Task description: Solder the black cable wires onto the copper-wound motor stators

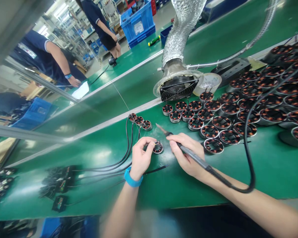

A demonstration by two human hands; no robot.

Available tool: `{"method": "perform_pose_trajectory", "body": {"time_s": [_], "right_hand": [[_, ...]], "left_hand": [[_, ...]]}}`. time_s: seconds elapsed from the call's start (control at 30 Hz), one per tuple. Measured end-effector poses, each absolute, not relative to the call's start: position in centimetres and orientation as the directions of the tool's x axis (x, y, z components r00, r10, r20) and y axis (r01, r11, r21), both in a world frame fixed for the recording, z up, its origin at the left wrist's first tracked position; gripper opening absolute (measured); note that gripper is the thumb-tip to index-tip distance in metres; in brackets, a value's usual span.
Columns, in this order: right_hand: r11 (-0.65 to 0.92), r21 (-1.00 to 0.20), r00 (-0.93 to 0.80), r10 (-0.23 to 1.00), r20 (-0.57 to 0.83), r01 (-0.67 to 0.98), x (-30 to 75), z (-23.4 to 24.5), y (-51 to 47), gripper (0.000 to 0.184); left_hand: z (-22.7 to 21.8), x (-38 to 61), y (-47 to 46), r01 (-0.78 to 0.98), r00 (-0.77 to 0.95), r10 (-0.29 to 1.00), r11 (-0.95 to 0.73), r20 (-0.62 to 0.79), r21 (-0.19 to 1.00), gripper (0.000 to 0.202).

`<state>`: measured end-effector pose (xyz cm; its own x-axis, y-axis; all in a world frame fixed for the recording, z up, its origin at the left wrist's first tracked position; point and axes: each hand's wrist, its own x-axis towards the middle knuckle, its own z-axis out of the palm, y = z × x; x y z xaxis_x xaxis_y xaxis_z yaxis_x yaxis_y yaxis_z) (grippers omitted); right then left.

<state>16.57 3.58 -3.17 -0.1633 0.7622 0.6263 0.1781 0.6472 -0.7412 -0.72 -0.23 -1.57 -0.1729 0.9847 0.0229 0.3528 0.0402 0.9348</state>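
My right hand (pixel 187 153) is closed around the grip of a soldering iron (pixel 192 158), its tip pointing up and left over the bench. My left hand (pixel 142 155), with a blue wristband, is pinched beside a small ring-shaped motor stator (pixel 158 147) with copper windings. A thin solder wire (pixel 121 96) runs down from the upper left to the left fingers; the pinch itself is partly hidden. The iron's tip is apart from this stator. Just beyond the left hand, several stators (pixel 139 120) stand in a row, with black cables (pixel 125 155) leading away left.
Many stators (pixel 221 122) crowd the right side of the green bench. A fan (pixel 180 90) on a foil duct (pixel 175 43) hangs behind them. The iron's cord (pixel 249 158) loops at the right. Black connector boxes (pixel 62 180) lie left. Two people stand across the bench.
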Motion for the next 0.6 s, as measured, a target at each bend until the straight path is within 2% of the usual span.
{"method": "perform_pose_trajectory", "body": {"time_s": [0.07,0.23,0.3,0.6], "right_hand": [[0.637,-0.746,-0.225,0.769,0.598,0.194,16.2,-3.6,3.6,0.026],[0.515,-0.836,-0.367,0.827,0.425,0.192,15.4,-5.3,3.2,0.069],[0.491,-0.856,-0.416,0.820,0.393,0.160,15.2,-5.9,3.2,0.078],[0.516,-0.845,-0.469,0.786,0.403,0.138,15.0,-6.5,3.9,0.074]], "left_hand": [[-1.7,-0.8,-0.3,0.348,-0.172,0.985,0.039,0.023,0.937,0.020],[-1.9,-0.8,-0.3,0.325,-0.176,0.984,0.041,0.018,0.945,0.017],[-2.0,-0.8,-0.3,0.319,-0.175,0.984,0.038,0.019,0.947,0.017],[-1.8,-1.0,-0.2,0.336,-0.170,0.983,-0.010,0.071,0.942,0.018]]}}
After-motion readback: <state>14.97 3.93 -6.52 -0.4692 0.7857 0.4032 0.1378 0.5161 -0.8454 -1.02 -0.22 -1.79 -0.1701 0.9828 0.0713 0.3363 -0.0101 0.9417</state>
